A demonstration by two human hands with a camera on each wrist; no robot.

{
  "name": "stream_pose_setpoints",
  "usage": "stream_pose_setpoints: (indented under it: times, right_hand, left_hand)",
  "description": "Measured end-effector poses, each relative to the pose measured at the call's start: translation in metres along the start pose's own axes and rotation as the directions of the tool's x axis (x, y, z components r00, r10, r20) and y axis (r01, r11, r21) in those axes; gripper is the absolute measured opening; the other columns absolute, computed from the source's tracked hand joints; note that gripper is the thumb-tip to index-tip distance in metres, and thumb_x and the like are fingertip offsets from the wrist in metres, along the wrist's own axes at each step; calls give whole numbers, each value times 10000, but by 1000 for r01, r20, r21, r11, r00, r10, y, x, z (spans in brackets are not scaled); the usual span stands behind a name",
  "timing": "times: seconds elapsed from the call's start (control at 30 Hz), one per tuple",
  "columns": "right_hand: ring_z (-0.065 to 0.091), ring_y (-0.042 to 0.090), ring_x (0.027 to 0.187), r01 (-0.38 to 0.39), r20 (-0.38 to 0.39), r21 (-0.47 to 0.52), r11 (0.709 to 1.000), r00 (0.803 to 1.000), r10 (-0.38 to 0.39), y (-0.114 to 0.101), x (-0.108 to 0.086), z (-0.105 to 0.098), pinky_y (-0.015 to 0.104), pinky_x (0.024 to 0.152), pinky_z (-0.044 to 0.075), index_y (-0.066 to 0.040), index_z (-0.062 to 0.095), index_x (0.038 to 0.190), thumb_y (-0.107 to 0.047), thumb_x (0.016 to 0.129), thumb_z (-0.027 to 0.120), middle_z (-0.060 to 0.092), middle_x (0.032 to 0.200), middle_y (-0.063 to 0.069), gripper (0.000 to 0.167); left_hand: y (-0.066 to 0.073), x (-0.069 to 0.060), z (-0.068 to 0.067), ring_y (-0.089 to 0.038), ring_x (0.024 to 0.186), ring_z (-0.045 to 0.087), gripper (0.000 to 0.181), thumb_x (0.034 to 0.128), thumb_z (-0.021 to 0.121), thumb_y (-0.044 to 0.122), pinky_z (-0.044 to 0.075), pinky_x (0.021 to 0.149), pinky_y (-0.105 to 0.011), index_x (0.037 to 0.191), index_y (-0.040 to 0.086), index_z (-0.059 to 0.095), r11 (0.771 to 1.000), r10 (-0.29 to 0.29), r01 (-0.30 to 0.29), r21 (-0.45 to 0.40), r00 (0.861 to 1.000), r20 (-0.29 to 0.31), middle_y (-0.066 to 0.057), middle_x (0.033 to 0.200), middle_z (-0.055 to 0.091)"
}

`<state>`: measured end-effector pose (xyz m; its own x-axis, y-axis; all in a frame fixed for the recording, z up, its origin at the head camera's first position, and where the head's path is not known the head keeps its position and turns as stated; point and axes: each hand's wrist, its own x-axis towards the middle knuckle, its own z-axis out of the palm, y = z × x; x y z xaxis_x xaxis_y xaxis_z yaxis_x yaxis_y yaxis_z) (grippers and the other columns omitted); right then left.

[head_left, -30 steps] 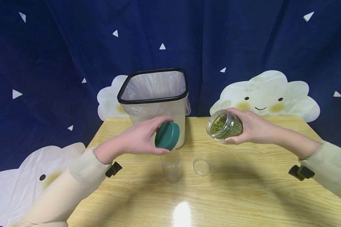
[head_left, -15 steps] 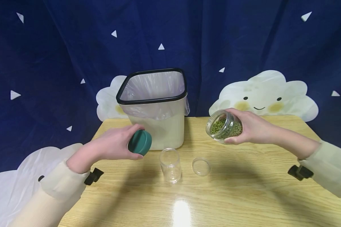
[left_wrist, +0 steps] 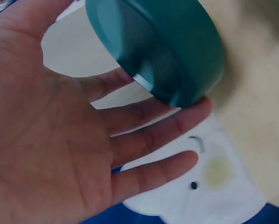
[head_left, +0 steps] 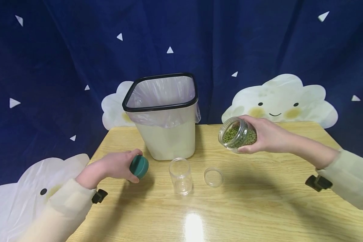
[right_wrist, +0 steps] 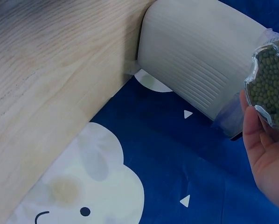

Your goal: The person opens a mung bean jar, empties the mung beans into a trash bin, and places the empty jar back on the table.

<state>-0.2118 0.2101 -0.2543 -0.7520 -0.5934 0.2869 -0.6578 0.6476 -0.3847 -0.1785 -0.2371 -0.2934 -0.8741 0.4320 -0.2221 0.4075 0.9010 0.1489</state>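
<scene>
My left hand (head_left: 116, 164) pinches a green screw lid (head_left: 139, 166) between thumb and fingers, low over the table's left part. The lid is tilted, and its hollow underside faces the palm in the left wrist view. On the right, my right hand (head_left: 266, 134) grips a clear jar (head_left: 245, 136) of green mung beans (right_wrist: 272, 88) in the air. The jar lies nearly on its side, its uncovered mouth pointing left; the beans stay inside. Between the hands, a clear cylindrical container (head_left: 181, 178) stands upright on the table, with a flat clear round lid (head_left: 213, 177) lying to its right.
A cream bin (head_left: 169, 134) with a black rim and a plastic liner stands behind the clear container. The wooden table (head_left: 260, 208) ends at the back against a dark blue curtain (head_left: 157, 27) with cloud shapes.
My left hand has carried the green lid left and downward, away from above the clear container and closer to the table. My right hand and the jar have stayed almost in place.
</scene>
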Motion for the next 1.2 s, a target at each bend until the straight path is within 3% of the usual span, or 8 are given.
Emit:
stream_pose_setpoints:
  times: [0.2, 0.47, 0.77, 1.2]
  right_hand:
    - [620, 199, 914, 5, 8, 4, 1000, 1000, -5, -1, 2, 2, 428, 782, 503, -26, 519, 1272, -330, 658, 874, 666, 1021, 35, 772]
    - [617, 210, 932, -13, 17, 8, 1000, 1000, 13, 0, 1, 4, 434, 791, 501, -38, 518, 1281, -346, 655, 877, 664, 1035, 36, 785]
    - [619, 217, 935, -12, 14, 0, 1000, 1000, 12, 0, 2, 5, 436, 792, 500, -34, 521, 1282, -363, 651, 882, 667, 1042, 42, 798]
    - [615, 225, 961, -12, 22, 15, 1000, 1000, 12, 0, 4, 7, 445, 814, 494, -27, 518, 1291, -371, 658, 878, 663, 1067, 50, 806]
  left_hand:
    - [-4, 14, 28, -196, 793, 581, 753, 656, 861, 388, 499, 703, -402, 1232, 103, 469, 994, -73, 66, 85, 993, 90, -27, 931, 603]
    - [-1, 26, 51, -311, 895, 629, 808, 664, 868, 373, 514, 762, -475, 1286, 58, 458, 980, -131, 108, 169, 982, 135, -233, 1169, 595]
    - [-4, 32, 67, -288, 822, 621, 800, 640, 889, 324, 524, 723, -451, 1251, 58, 446, 980, -129, 106, 171, 984, 127, -227, 1134, 593]
    - [-4, 31, 69, -293, 828, 626, 817, 644, 896, 317, 530, 748, -454, 1282, 46, 464, 982, -136, 114, 152, 981, 141, -221, 1137, 595]
